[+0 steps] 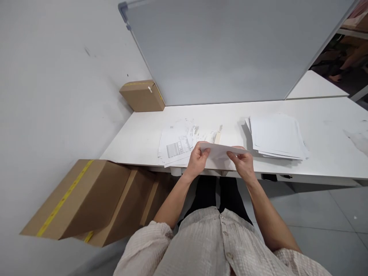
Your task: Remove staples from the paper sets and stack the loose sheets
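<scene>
Between both hands I hold a sheet of white paper (220, 151) above the front edge of the table. My left hand (198, 160) pinches its left end, thumb on the near face. At the other end my right hand (242, 161) grips it the same way. Just left of the sheet lie loose printed papers (178, 147), one with a dark printed block. A small pale strip-like object (217, 136) rests behind the held sheet, partly covered by it. To the right of my right hand sits a stack of white paper (276, 134), its edges uneven.
The white table (324, 145) runs along a large grey-white board (224, 53). A cardboard box (143, 96) stands in the back left corner. Larger cardboard boxes (74, 199) with yellow tape are on the floor at the left. A crumpled clear sheet (358, 140) lies far right.
</scene>
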The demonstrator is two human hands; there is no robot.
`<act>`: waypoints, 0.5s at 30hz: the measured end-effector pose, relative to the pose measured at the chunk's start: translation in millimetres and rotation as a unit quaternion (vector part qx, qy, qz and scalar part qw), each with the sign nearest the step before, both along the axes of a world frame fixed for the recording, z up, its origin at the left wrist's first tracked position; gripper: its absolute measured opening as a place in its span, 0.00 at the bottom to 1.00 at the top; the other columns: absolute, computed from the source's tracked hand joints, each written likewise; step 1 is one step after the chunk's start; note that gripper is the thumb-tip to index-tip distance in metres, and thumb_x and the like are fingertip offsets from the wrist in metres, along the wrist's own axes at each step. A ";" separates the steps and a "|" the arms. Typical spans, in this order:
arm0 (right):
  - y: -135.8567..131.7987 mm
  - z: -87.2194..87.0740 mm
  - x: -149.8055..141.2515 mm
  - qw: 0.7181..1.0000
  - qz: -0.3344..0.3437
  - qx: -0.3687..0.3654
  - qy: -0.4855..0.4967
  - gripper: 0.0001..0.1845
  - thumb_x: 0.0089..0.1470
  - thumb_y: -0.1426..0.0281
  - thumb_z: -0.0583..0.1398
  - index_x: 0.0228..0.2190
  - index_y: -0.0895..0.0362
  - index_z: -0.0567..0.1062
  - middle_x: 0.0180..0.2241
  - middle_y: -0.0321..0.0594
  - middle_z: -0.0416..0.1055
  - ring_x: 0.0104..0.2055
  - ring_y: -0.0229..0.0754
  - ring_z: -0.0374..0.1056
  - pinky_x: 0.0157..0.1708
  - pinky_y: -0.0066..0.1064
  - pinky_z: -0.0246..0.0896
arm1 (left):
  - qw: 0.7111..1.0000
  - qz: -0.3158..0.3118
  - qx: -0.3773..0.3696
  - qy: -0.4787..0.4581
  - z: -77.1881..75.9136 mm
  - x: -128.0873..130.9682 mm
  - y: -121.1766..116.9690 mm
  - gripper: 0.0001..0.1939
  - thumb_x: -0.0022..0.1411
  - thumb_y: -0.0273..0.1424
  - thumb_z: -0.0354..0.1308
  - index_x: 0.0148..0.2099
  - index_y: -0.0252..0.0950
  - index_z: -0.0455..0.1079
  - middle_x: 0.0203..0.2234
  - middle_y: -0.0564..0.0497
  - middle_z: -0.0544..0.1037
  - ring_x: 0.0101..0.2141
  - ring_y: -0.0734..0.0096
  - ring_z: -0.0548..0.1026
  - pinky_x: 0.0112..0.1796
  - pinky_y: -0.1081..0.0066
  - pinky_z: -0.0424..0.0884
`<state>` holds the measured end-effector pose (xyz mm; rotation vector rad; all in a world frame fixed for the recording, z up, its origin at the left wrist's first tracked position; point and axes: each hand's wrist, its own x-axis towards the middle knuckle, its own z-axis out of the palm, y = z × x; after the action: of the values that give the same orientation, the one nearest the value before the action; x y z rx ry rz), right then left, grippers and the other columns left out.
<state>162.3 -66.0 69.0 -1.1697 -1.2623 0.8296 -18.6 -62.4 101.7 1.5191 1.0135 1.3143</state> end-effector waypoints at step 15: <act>-12.3 4.0 6.6 0.998 0.016 -0.049 -0.045 0.15 0.47 0.60 0.61 0.35 0.56 0.75 0.35 0.40 0.75 0.37 0.45 0.69 0.36 0.34 0.62 | 0.997 -0.001 -0.045 -0.060 6.2 -8.3 -5.6 0.13 0.60 0.37 0.54 0.43 0.34 0.67 0.37 0.49 0.76 0.39 0.68 0.73 0.42 0.68 0.68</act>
<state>168.9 -78.3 73.0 -1.2797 -1.3290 0.8792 -26.9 -68.0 107.9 1.3566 0.9809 1.3254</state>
